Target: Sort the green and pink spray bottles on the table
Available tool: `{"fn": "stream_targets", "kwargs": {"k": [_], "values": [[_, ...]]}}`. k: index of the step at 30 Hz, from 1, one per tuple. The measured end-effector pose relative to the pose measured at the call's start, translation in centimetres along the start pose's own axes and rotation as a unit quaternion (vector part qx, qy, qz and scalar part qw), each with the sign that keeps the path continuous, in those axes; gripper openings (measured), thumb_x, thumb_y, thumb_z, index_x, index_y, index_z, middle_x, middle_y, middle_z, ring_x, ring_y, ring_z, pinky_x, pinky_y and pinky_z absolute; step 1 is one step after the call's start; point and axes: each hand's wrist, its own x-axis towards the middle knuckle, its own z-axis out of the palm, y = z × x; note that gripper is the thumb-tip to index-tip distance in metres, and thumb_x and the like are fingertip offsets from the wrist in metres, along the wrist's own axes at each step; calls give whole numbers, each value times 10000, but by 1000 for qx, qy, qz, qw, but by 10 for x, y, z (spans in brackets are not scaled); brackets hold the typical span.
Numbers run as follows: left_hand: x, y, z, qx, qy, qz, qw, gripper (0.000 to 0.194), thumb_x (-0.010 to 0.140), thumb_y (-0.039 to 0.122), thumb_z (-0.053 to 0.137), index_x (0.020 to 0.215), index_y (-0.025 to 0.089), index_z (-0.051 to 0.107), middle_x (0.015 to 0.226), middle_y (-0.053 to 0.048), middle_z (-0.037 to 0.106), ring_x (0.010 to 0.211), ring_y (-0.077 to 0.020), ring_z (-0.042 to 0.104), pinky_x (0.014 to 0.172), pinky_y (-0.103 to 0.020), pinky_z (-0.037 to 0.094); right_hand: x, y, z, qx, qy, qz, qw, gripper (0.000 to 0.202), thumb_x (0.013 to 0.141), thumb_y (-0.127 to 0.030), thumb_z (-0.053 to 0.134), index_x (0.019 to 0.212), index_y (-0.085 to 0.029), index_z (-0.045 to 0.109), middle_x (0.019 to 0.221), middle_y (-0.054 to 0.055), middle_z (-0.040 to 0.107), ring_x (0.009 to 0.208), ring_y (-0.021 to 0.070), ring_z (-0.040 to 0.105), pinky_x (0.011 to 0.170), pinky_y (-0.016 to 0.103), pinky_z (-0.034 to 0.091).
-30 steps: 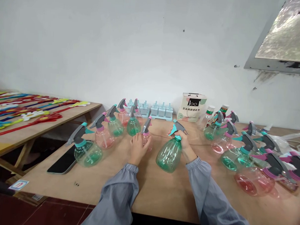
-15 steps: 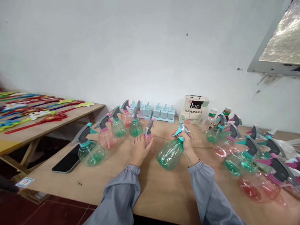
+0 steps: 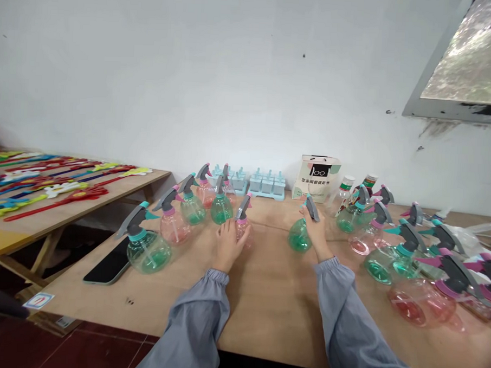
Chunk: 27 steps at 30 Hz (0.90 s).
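My left hand (image 3: 229, 244) is closed round a clear pink spray bottle (image 3: 244, 235) that stands upright near the middle of the table. Farther right, my right hand (image 3: 315, 230) grips the neck and grey-and-teal head of a green spray bottle (image 3: 299, 236), which is upright with its base at the tabletop. Left of my left hand stand several pink and green spray bottles, among them a large green one (image 3: 149, 250) beside a dark phone (image 3: 109, 262). More spray bottles, such as a pink one (image 3: 422, 302), crowd the right side.
Light blue moulds (image 3: 267, 184) and a printed paper bag (image 3: 317, 179) stand by the wall. White-capped bottles (image 3: 346, 184) are right of the bag. On a second table (image 3: 36, 218) at the left lie colourful hand-shaped sticks (image 3: 74, 195). Plastic wrap (image 3: 466, 241) lies far right.
My right hand has moved the green bottle back and to the right, and the bottle has gone from tilted to upright. My left hand stays on the pink bottle.
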Motion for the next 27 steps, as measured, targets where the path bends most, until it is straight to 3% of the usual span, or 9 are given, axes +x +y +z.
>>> {"fn": "stream_targets", "kwargs": {"k": [3,7,13,17,20,27], "values": [[0,1,-1,4,-5,2,1000,353,950,501,473,1033,177,585,1044,-132,650,1042,-302,607,889,-425,444,2,16,-5,-44,26,-12,999,447,729,-554,677,998,-199,647,901,57,721,850,236,670,837,391,503],[0,2,-3,11,-8,2,1000,358,950,505,460,1023,177,585,1043,-132,650,1035,-301,605,885,-425,449,-8,40,-4,-107,102,-36,988,685,681,-535,710,1229,-183,500,1127,128,676,1003,266,645,928,448,481],[0,3,-4,-8,-14,-5,1000,344,935,487,497,1053,175,582,1068,-132,653,1061,-308,608,920,-449,445,-20,78,-9,-251,179,-120,944,849,729,-657,664,1333,-115,416,1291,238,522,1232,349,508,1012,523,435],[0,2,-3,-20,-10,-3,1000,328,930,482,505,1032,181,583,1073,-126,655,1062,-304,606,902,-438,450,-3,99,-22,-340,202,-72,916,922,773,-734,577,1383,-62,411,1332,294,480,1272,433,451,1010,620,399],[0,1,-2,-21,-8,-2,1000,324,929,487,503,1018,186,584,1060,-124,653,1053,-302,609,892,-434,453,12,108,-30,-364,199,-28,910,928,832,-726,502,1447,-46,357,1372,318,458,1274,444,452,1011,625,398],[0,2,-1,-43,-16,-6,999,325,937,486,491,1029,181,557,1067,-134,635,1069,-313,594,912,-465,453,17,109,-34,-359,216,-49,907,925,875,-699,449,1496,-39,263,1458,318,389,1373,430,374,1088,613,346]]}}
